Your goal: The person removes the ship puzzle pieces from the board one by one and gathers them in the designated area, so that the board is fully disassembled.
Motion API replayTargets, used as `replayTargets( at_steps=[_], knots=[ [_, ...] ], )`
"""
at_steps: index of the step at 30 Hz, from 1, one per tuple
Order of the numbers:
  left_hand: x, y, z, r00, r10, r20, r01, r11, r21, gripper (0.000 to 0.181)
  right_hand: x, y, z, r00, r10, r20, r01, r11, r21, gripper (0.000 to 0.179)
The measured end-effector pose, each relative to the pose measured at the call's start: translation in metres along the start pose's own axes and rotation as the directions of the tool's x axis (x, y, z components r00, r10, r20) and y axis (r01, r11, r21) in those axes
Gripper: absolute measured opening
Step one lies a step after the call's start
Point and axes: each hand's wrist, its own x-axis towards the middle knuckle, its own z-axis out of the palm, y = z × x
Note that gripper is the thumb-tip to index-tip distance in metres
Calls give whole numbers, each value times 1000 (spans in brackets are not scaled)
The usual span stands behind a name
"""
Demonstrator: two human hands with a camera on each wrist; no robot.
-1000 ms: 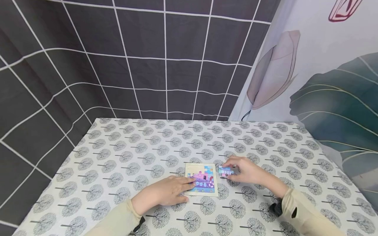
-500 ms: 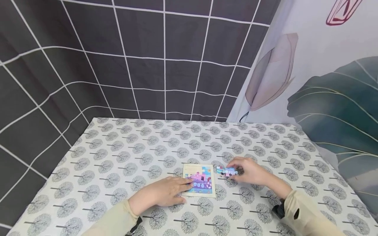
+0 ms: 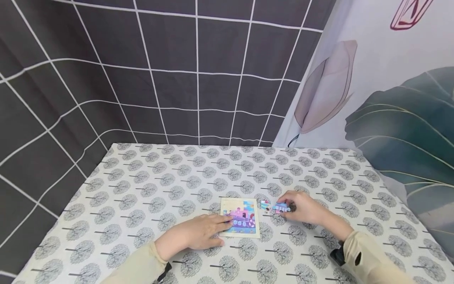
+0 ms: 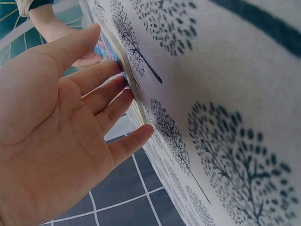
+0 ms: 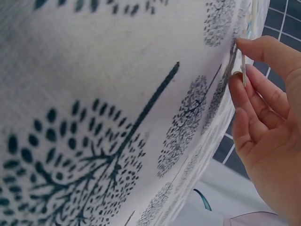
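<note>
My left hand (image 3: 200, 232) lies with its fingers extended over the left edge of a square jigsaw puzzle board (image 3: 257, 227), fingertips on the picture. The picture, partly under those fingers, shows a pink and purple ship on blue. In the left wrist view the board's edge (image 4: 132, 87) runs right under my fingertips. Right of the board, my right hand (image 3: 304, 207) pinches a blue and pink puzzle piece (image 3: 281, 208) between thumb and fingers. The right wrist view has that piece (image 5: 244, 71) edge-on, low over the cloth. Between it and the board lies another puzzle piece (image 3: 265, 204).
A white cloth (image 3: 170, 169) printed with grey trees covers the table. Behind it hangs a dark curtain (image 3: 170, 90) with white grid lines, and to the right a pale curtain (image 3: 376, 79) with leaf prints.
My right hand has drawn its puzzle piece a little to the right, and the other piece now shows separately beside the board. My left hand has stayed on the board.
</note>
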Motion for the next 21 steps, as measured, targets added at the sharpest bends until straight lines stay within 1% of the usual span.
replayTargets(
  at_steps=[4, 6, 13, 21],
  knots=[
    [1, -1, 0, 1000, 1, -10, -1, 1000, 17, 58, 3, 3, -2, 1000, -12, 13, 12, 1000, 18, 32],
    [1, -1, 0, 1000, -3, -5, 3, 1000, 17, 58, 4, 4, -3, 1000, -5, 29, 5, 1000, 24, 33],
    [3, 1, -4, 1000, -7, 16, 7, 1000, -6, 56, 7, 4, -8, 998, 6, 57, -3, 999, -46, 30],
    [7, 2, -7, 1000, 4, 15, -4, 1000, -23, 55, 6, 6, -12, 996, 34, 79, -32, 999, -28, 32]
  ],
)
